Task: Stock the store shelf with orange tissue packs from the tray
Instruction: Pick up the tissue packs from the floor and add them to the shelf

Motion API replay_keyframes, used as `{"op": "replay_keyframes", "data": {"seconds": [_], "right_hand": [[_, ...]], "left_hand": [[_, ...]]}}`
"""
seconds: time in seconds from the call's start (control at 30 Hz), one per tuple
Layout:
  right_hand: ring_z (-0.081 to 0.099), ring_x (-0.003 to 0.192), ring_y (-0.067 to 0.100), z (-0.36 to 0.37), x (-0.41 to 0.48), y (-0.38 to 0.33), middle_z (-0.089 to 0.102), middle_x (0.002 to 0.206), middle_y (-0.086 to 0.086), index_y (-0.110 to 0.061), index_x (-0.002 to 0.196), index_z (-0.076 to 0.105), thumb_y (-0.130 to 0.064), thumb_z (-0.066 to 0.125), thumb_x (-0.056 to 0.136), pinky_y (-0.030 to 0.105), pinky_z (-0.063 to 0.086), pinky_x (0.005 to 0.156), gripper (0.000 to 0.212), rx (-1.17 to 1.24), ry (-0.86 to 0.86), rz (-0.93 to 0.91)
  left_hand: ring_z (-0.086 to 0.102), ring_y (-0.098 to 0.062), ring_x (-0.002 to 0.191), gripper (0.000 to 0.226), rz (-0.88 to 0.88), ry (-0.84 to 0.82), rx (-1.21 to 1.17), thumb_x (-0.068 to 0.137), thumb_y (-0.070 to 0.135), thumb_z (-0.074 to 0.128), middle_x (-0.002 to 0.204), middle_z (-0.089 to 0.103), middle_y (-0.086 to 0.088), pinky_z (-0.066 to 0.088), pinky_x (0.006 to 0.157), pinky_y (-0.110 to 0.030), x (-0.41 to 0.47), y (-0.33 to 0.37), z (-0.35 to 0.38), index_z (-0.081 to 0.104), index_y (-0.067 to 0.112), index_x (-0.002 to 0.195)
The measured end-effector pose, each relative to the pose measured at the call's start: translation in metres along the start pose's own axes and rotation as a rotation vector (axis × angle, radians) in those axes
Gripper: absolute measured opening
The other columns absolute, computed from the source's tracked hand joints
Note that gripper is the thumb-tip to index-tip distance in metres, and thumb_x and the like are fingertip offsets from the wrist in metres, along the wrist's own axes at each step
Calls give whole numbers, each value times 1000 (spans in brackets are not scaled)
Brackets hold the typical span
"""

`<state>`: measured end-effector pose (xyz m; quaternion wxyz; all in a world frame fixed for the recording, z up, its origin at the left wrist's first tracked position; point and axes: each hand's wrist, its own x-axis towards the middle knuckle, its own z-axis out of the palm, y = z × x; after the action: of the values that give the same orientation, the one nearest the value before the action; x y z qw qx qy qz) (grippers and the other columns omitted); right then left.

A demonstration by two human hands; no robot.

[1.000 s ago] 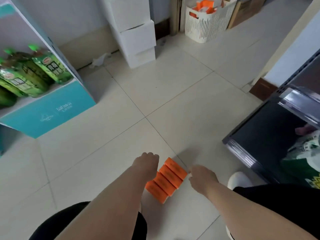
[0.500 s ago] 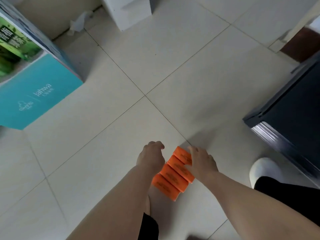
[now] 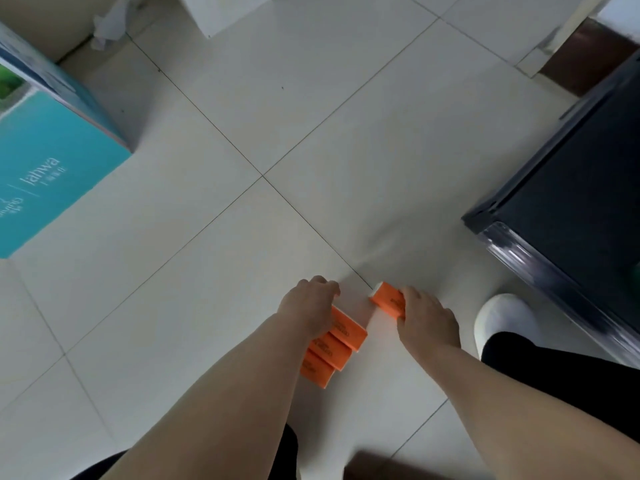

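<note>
- At my far left stands a teal cardboard display box, flat-sided and matt, with pale lettering on its face and a slanted blue edge running along its top.
- Behind it, by the wall, lies a crumpled white scrap of paper, soft and creased.
- Further along the top edge, the corner of a plain white box pokes into view.
- The floor is large, pale, glossy square tiles with thin dark grout lines. Four tiles meet at a cross near the middle.
- My left hand reaches down onto the floor, its fingers curled over the far end of a row of orange packs. I cannot tell whether it truly clamps one.
- That row is three small rectangular bricks lying flat on the tile, side by side and touching, in smooth orange wrap with darker print and white ends.
- Just right of the row, and apart from it, is a single orange pack showing its white end. I cannot tell whether it has left the tile.
- My right hand is clamped on that pack, fingers bent over its top.
- Near that hand is my white shoe, rounded and smooth, with a black trouser leg above it.
- At the far right sits the dark shelf unit, boxy, with a shiny strip along its lower edge.
</note>
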<state>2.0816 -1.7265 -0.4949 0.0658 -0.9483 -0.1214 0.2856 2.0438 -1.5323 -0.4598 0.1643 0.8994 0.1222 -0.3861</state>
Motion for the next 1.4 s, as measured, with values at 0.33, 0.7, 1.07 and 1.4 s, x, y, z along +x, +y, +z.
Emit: {"op": "replay_keyframes", "data": {"seconds": [0.33, 0.7, 1.07, 1.4], "right_hand": [[49, 113, 18, 12, -4, 13, 53, 118, -4, -25, 123, 43, -14, 50, 89, 32, 41, 83, 36, 8, -23, 42], [50, 114, 20, -15, -11, 7, 53, 119, -2, -23, 125, 43, -15, 49, 89, 34, 41, 86, 37, 60, -13, 47], [54, 107, 23, -123, -77, 11, 57, 114, 3, -18, 121, 43, -25, 59, 88, 38, 42, 87, 37, 99, 269, 0], [53, 109, 29, -255, -180, 7, 59, 115, 6, -19, 125, 49, -23, 60, 85, 40, 41, 83, 41, 108, 770, -72]], "left_hand": [[47, -27, 117, 47, 16, -67, 71, 92, 24, 51, 139, 39, 1, 44, 92, -39, 24, 11, 15, 39, 28, 138], [47, -27, 108, 30, 75, 121, 273, 94, 13, 44, 117, 49, -5, 41, 80, -35, 5, 30, -9, 44, 18, 123], [44, -24, 112, 32, 28, 536, 31, 87, 5, 41, 117, 51, -4, 45, 86, -35, -98, 60, -71, 45, 13, 118], [45, -23, 113, 40, 197, 957, -153, 89, 13, 50, 119, 51, -2, 43, 87, -35, -219, 111, -152, 45, 21, 128]]}}
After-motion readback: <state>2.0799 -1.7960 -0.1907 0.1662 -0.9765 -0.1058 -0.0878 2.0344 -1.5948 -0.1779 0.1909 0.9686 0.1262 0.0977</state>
